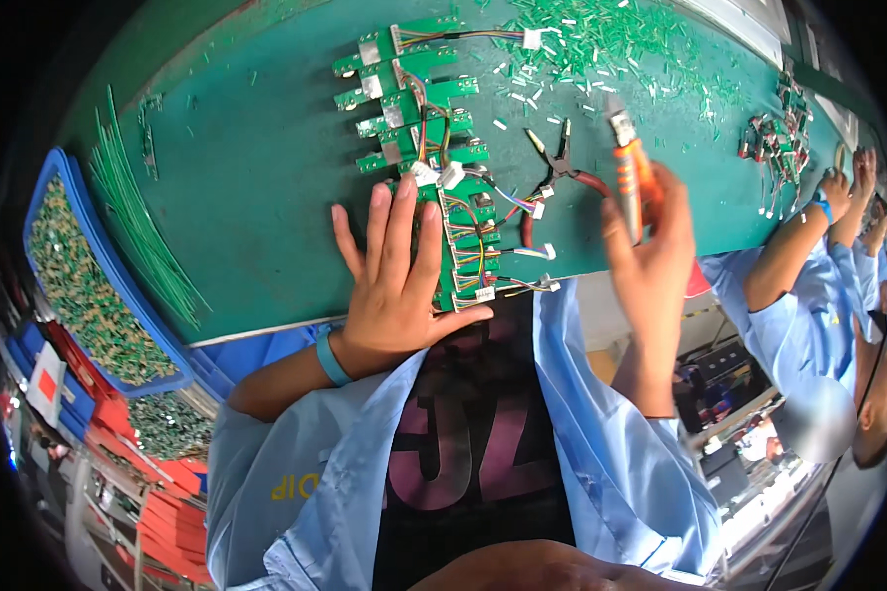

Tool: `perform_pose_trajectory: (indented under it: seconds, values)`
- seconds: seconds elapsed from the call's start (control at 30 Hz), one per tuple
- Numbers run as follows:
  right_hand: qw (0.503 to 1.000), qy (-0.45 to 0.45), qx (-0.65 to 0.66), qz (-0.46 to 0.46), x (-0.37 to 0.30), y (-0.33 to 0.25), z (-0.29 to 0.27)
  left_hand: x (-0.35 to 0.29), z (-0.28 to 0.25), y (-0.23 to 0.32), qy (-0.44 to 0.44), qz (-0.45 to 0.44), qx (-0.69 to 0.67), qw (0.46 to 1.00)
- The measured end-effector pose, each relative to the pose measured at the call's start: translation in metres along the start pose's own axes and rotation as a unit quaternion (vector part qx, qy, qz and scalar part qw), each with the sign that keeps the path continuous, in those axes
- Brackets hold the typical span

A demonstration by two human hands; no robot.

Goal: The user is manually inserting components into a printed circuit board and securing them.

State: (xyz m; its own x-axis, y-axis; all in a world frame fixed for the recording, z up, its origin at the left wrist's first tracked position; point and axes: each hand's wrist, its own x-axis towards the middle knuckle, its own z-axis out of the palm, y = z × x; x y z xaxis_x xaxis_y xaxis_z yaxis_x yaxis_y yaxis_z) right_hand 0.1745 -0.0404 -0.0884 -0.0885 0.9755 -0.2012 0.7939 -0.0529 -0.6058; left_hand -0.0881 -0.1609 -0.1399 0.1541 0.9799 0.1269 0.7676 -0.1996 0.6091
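Note:
Down the middle of the table runs a column of green circuit boards [394,110], with bundles of thin coloured wires [432,118] ending in white plugs. My left hand [389,271] lies flat with its fingers spread, the fingertips on the near boards. To the right of the boards my right hand [650,246] is wrapped round an orange and grey utility knife [629,177]. The knife's tip points away from me and is somewhat blurred. Between the boards and the knife lie pliers [560,167] with dark jaws, spread apart; my right hand partly covers their red handles.
Green and white clippings [621,44] are scattered at the far right. Green strips [133,202] lie at the left, beside a blue bin [54,172] full of small parts. Wired components [779,148] are heaped at the right, near another person's hands [848,182].

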Motion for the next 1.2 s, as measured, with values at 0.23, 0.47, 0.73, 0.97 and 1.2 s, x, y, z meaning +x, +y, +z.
perform_pose_trajectory:
  seconds: [0.23, 0.47, 0.73, 0.97, 1.2]
  values:
    - [0.944, 0.169, -0.217, -0.184, 0.024, 0.018, -0.008, -0.006, -0.001, -0.004, 0.007, 0.028, -0.019, 0.999]
    - [0.926, 0.027, 0.018, -0.375, 0.101, -0.065, -0.025, -0.041, -0.028, -0.017, 0.163, 0.081, -0.066, 0.981]
    - [0.796, -0.432, -0.071, -0.419, 0.180, -0.146, 0.060, -0.048, -0.039, 0.026, -0.223, -0.323, -0.666, 0.634]
    - [0.826, -0.414, -0.052, -0.379, 0.174, -0.128, 0.064, -0.032, -0.011, 0.031, 0.058, -0.415, -0.823, 0.383]
    - [0.897, -0.380, -0.011, -0.225, 0.134, -0.122, 0.029, -0.044, -0.013, -0.016, 0.093, -0.292, -0.807, 0.504]
